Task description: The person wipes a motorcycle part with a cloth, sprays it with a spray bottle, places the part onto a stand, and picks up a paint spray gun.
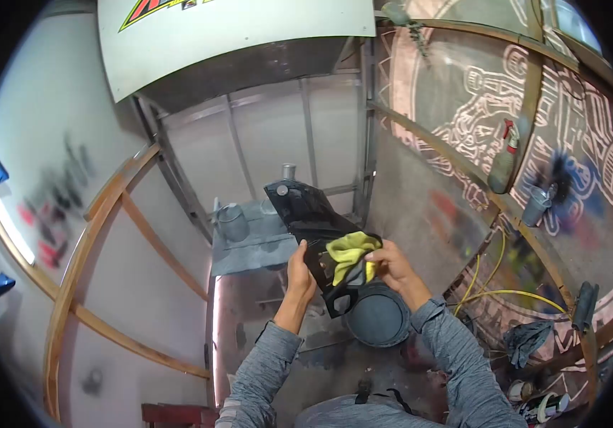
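A glossy black panel (305,208), long and angular with cut-outs near its lower end, is held up in front of me at a tilt. My left hand (301,277) is closed on its left edge, thumb upward. In my right hand (394,267) is a bunched yellow and grey cloth (344,251), which lies against the panel's lower right part. The cloth hides some of the panel's surface. Below the panel and my right hand stands a round dark grey bucket (376,319), partly covered from view.
Behind the panel, a grey-covered table (249,264) carries a tub (232,221). A metal can (289,171) shows beyond. A spray bottle (502,165) and a small cup (536,207) hang at right, above a yellow hose (517,292). Wooden framing (71,278) stands at left.
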A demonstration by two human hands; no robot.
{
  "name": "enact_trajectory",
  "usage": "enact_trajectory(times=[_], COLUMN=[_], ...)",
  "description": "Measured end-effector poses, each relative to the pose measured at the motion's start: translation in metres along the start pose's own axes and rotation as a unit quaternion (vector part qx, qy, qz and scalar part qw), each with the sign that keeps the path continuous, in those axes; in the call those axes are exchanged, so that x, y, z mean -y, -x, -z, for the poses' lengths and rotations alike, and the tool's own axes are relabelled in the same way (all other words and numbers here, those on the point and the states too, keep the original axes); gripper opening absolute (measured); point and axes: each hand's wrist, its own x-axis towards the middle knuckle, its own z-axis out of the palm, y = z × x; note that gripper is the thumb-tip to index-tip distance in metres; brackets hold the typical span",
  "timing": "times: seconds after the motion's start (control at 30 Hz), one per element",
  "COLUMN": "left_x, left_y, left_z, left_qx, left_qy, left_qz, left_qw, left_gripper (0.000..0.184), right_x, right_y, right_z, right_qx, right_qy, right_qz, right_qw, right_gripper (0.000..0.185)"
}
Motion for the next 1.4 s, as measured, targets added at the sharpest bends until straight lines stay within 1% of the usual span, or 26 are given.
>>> enact_trajectory(times=[0.1, 0.17, 0.2, 0.23, 0.27, 0.33, 0.4, 0.47, 0.5, 0.6, 0.67, 0.7, 0.8, 0.93, 0.97, 1.0, 1.03, 1.07, 1.1, 1.13, 1.2, 1.23, 1.27, 1.3, 1.33, 1.4], left_x=[-0.032, -0.052, -0.058, -0.063, -0.068, -0.085, -0.096, -0.104, -0.107, -0.112, -0.112, -0.114, -0.108, -0.108, -0.107, -0.108, -0.108, -0.109, -0.111, -0.111, -0.107, -0.105, -0.103, -0.099, -0.096, -0.094], left_y=[0.039, 0.066, 0.076, 0.086, 0.095, 0.121, 0.137, 0.148, 0.152, 0.158, 0.164, 0.167, 0.171, 0.176, 0.178, 0.180, 0.181, 0.181, 0.178, 0.175, 0.172, 0.171, 0.168, 0.166, 0.168, 0.167], left_z=[0.048, 0.072, 0.084, 0.096, 0.107, 0.110, 0.121, 0.139, 0.148, 0.177, 0.185, 0.183, 0.187, 0.174, 0.168, 0.162, 0.162, 0.161, 0.160, 0.162, 0.165, 0.162, 0.156, 0.149, 0.144, 0.128], left_qx=[-0.045, -0.043, -0.050, -0.039, -0.027, -0.029, -0.023, -0.032, -0.037, -0.037, -0.069, -0.092, -0.087, -0.068, -0.088, -0.108, -0.110, -0.115, -0.122, -0.125, -0.112, -0.112, -0.112, -0.119, -0.126, -0.093], left_qy=[-0.073, -0.165, -0.163, -0.197, -0.230, -0.250, -0.255, -0.260, -0.266, -0.277, -0.269, -0.279, -0.277, -0.345, -0.361, -0.379, -0.381, -0.408, -0.434, -0.435, -0.474, -0.487, -0.486, -0.465, -0.447, -0.456], left_qz=[-0.010, -0.023, -0.024, -0.025, -0.027, -0.031, -0.025, -0.025, -0.025, -0.007, 0.000, 0.011, 0.020, 0.010, -0.002, -0.015, -0.016, -0.021, -0.029, -0.029, -0.006, 0.004, -0.001, 0.003, 0.013, 0.016], left_qw=[0.996, 0.985, 0.985, 0.979, 0.972, 0.967, 0.966, 0.965, 0.963, 0.960, 0.961, 0.956, 0.957, 0.936, 0.928, 0.919, 0.918, 0.905, 0.892, 0.891, 0.873, 0.866, 0.867, 0.877, 0.885, 0.885], left_gripper=[0.029, 0.030, 0.030, 0.031, 0.031, 0.031, 0.030, 0.030, 0.030, 0.029, 0.029, 0.030, 0.032, 0.035, 0.035, 0.038, 0.038, 0.038, 0.039, 0.039, 0.039, 0.039, 0.039, 0.038, 0.038, 0.036], right_x=[-0.035, -0.041, -0.054, -0.070, -0.085, -0.113, -0.143, -0.148, -0.150, -0.140, -0.143, -0.115, -0.114, -0.111, -0.124, -0.118, -0.111, -0.105, -0.101, -0.093, -0.074, -0.068, -0.070, -0.077, -0.084, -0.103], right_y=[-0.002, 0.007, 0.007, 0.008, 0.010, 0.021, 0.023, 0.026, 0.020, 0.019, 0.017, 0.038, 0.040, 0.051, 0.042, 0.047, 0.053, 0.056, 0.057, 0.060, 0.069, 0.067, 0.061, 0.052, 0.054, 0.059], right_z=[-0.007, -0.056, -0.075, -0.096, -0.115, -0.145, -0.155, -0.152, -0.143, -0.118, -0.092, -0.126, -0.119, -0.132, -0.110, -0.103, -0.100, -0.100, -0.102, -0.107, -0.113, -0.113, -0.110, -0.105, -0.110, -0.140], right_qx=[-0.070, -0.198, -0.194, -0.217, -0.225, -0.138, -0.087, -0.114, -0.162, -0.202, -0.153, -0.155, -0.186, -0.242, -0.267, -0.266, -0.258, -0.213, -0.255, -0.253, -0.201, -0.218, -0.217, -0.197, -0.170, -0.076], right_qy=[-0.008, 0.058, 0.059, 0.268, 0.460, 0.529, 0.520, 0.287, 0.151, 0.028, 0.019, -0.043, -0.005, -0.017, 0.067, 0.065, 0.428, 0.729, 0.676, 0.674, 0.729, 0.680, 0.681, 0.511, 0.315, 0.367], right_qz=[0.039, 0.188, 0.182, 0.286, 0.377, 0.364, 0.357, 0.150, 0.093, -0.009, 0.097, 0.096, 0.055, 0.147, 0.143, 0.142, 0.161, 0.161, 0.374, 0.374, 0.235, 0.165, 0.169, 0.169, 0.153, 0.233], right_qw=[0.997, 0.960, 0.962, 0.894, 0.772, 0.754, 0.772, 0.939, 0.971, 0.979, 0.983, 0.982, 0.981, 0.959, 0.951, 0.951, 0.851, 0.631, 0.582, 0.584, 0.611, 0.681, 0.679, 0.819, 0.921, 0.897], right_gripper=[0.033, 0.031, 0.031, 0.031, 0.030, 0.030, 0.025, 0.016, 0.015, 0.023, 0.025, 0.027, 0.028, 0.035, 0.036, 0.036, 0.035, 0.034, 0.032, 0.032, 0.033, 0.034, 0.034, 0.032, 0.031, 0.026])
